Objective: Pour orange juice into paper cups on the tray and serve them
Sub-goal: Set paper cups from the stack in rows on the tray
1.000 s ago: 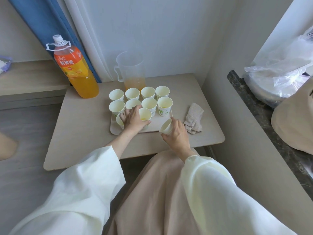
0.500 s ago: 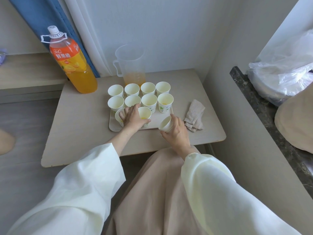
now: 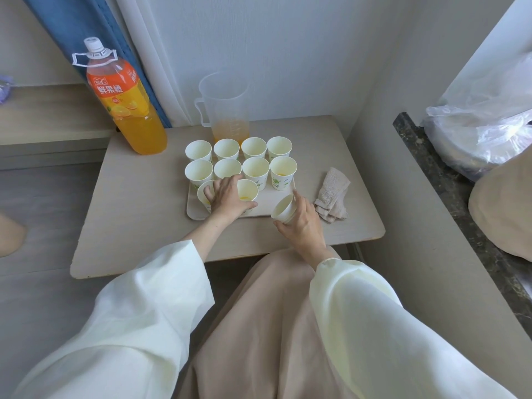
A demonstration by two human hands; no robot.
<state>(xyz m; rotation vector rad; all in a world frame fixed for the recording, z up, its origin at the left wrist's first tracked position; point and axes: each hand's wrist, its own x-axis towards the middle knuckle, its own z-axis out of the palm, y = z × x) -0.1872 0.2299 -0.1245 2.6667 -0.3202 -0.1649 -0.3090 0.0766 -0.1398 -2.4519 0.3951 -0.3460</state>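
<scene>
forefinger of right hand (image 3: 302, 226) has lifted off tilted cup (image 3: 283, 210).

a crumpled beige cloth (image 3: 331, 197) lies on the table (image 3: 138, 214), a plastic bag (image 3: 478, 131) on the counter (image 3: 429, 171).

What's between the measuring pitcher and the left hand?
Head view: two rows of paper cups, four each, on the tray, between measuring pitcher and left hand.

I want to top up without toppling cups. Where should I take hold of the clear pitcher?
Probably by the handle on the left side of the pitcher, reaching in from the left: it sticks out there, and two rows of paper cups stand just in front, blocking a straight approach.
</scene>
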